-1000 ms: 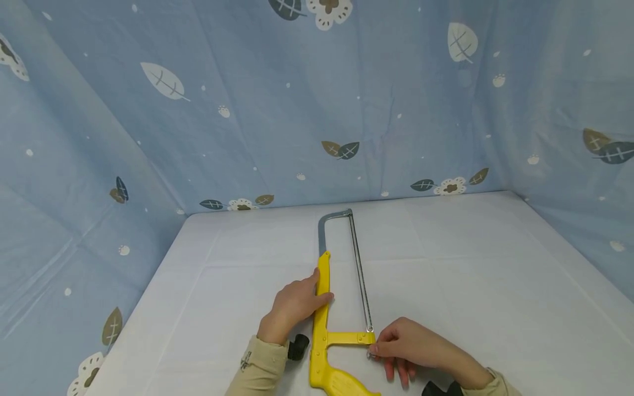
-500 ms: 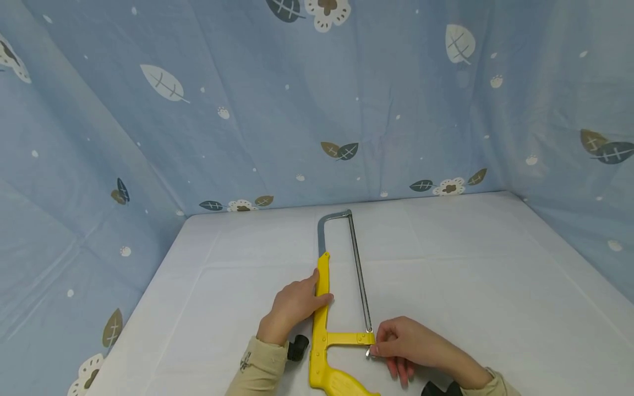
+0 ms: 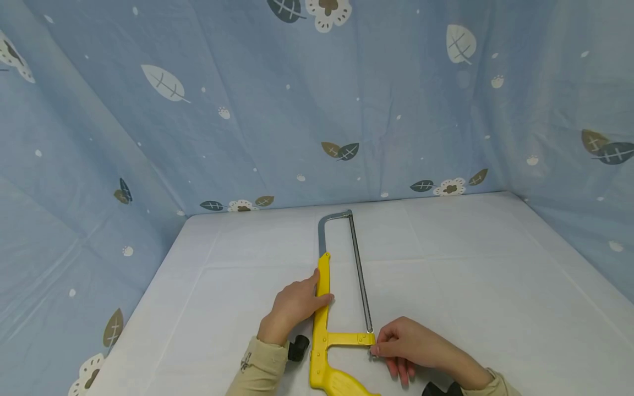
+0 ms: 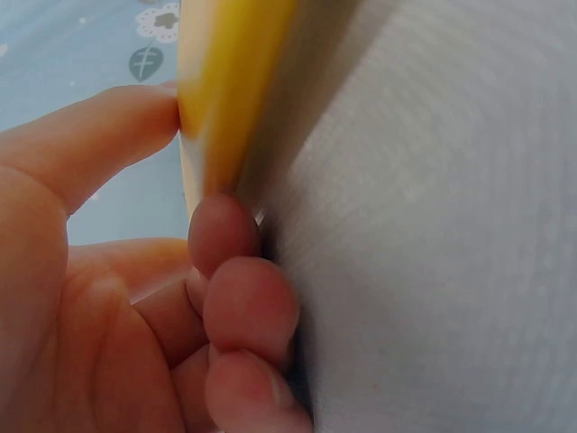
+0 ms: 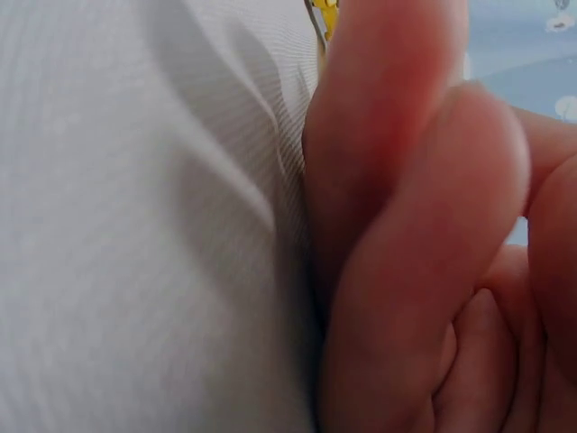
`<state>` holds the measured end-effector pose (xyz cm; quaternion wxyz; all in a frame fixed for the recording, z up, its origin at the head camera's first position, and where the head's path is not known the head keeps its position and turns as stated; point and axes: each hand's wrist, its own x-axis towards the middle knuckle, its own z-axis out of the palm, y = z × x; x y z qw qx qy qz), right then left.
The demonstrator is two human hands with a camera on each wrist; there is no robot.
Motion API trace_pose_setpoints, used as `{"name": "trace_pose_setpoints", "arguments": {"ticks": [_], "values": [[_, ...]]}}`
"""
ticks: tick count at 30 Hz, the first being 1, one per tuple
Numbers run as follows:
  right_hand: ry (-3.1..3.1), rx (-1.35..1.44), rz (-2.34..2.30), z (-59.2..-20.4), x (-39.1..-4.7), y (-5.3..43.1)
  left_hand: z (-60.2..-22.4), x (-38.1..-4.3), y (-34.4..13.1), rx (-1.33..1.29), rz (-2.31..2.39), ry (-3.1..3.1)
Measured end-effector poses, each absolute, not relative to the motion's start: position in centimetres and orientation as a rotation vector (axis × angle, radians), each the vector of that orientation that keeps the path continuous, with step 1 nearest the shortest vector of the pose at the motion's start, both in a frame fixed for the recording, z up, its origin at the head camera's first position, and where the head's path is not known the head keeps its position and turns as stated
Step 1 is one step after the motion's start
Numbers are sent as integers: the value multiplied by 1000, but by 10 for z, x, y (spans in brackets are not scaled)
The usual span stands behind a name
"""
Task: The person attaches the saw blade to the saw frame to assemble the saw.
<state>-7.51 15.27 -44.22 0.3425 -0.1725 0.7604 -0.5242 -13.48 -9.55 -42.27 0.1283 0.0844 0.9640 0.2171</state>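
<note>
A hacksaw with a yellow frame and handle and a grey front bow lies flat on the white cloth. Its thin blade runs along the right side. My left hand grips the yellow frame from the left, thumb across it. In the left wrist view the fingertips bend against the frame's edge near the cloth. Below the blade's near end, my right hand pinches a small metal wing nut between thumb and forefinger. The right wrist view shows mostly curled fingers; the nut is hidden there.
A white cloth covers the table. Blue leaf-patterned curtains stand behind it and at both sides. A black wrist camera sits by the left cuff, another by the right.
The wing nut has turned slightly between my right thumb and forefinger. My left hand and the hacksaw keep their places.
</note>
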Motion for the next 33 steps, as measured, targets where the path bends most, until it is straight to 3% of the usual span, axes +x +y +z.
{"name": "trace_pose_setpoints", "arguments": {"ticks": [33], "values": [[2046,-468,-1311,-438,-71,149,-421,-134,-95,228,646,2808]]}}
